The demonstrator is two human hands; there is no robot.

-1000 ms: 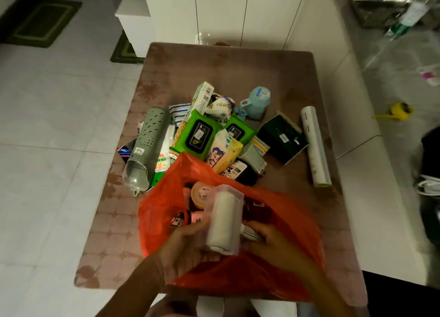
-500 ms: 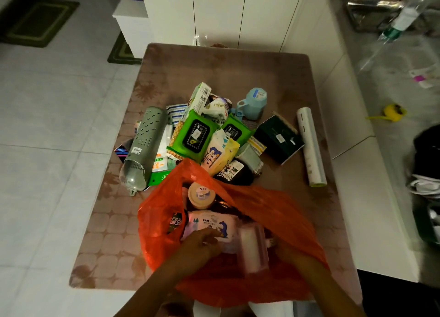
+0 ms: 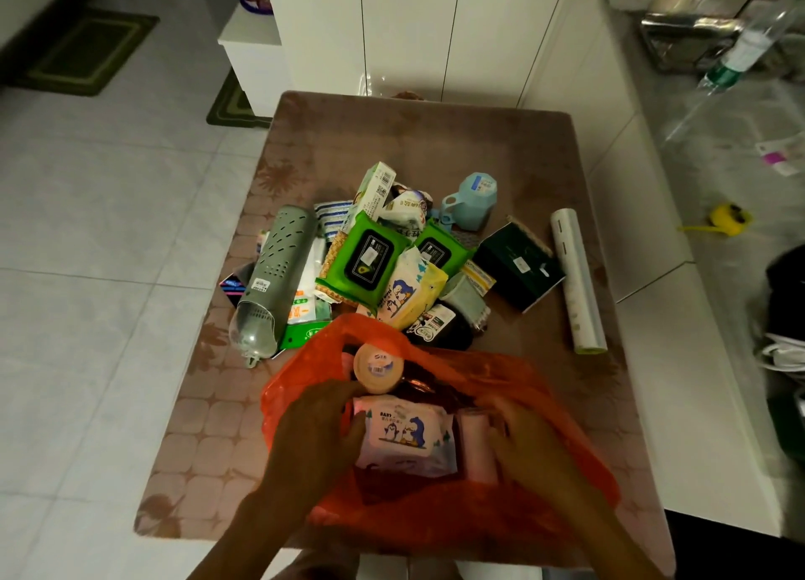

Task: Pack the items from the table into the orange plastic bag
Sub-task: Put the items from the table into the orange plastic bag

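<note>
We see both hands inside the mouth of the orange plastic bag [image 3: 440, 510]. The left hand [image 3: 318, 431] is loosely spread, fingers resting on the left edge of a pink wipes pack [image 3: 405, 442]. The right hand [image 3: 529, 444] curls against one pale cylinder [image 3: 477, 446] just right of that pack; whether it grips, we cannot tell. Beyond the left fingertips sits one round jar [image 3: 377, 367]. Farther out on the table [image 3: 435, 143] lie two green wipes packs [image 3: 368, 259], one grey perforated tube [image 3: 272, 285] and one white roll [image 3: 577, 281].
</note>
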